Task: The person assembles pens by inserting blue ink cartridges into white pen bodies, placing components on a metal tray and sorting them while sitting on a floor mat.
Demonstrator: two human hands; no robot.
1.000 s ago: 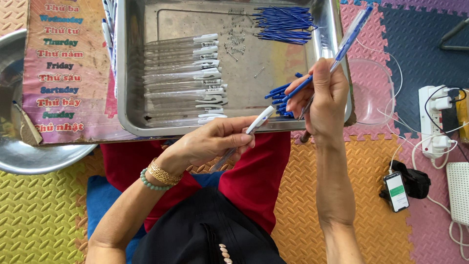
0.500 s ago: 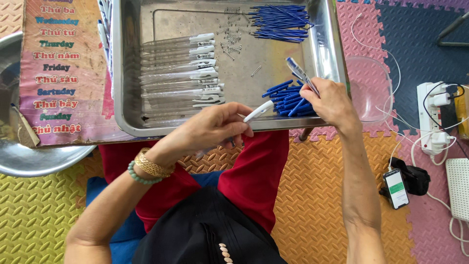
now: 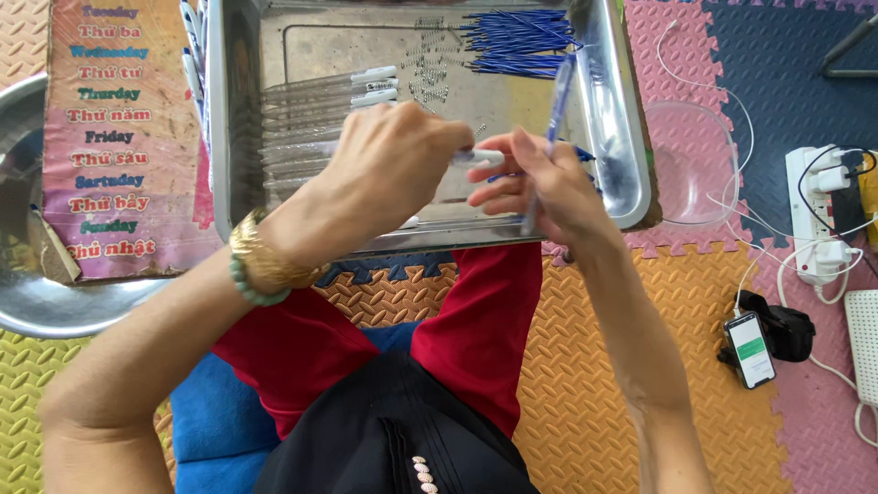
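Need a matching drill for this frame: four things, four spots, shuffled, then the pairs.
Things:
1. blue refills
2. phone
3. power strip
4. bracelets

Places:
a. left wrist
b. far right corner of the steel tray
c. orange mat, right of the right arm
d. right edge, plugs in it

Pairs: 1-b, 2-c, 3-d, 4-a

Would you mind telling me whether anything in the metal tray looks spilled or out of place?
Small springs lie scattered loose on the metal tray floor, unlike the lined-up clear barrels and piled blue refills.
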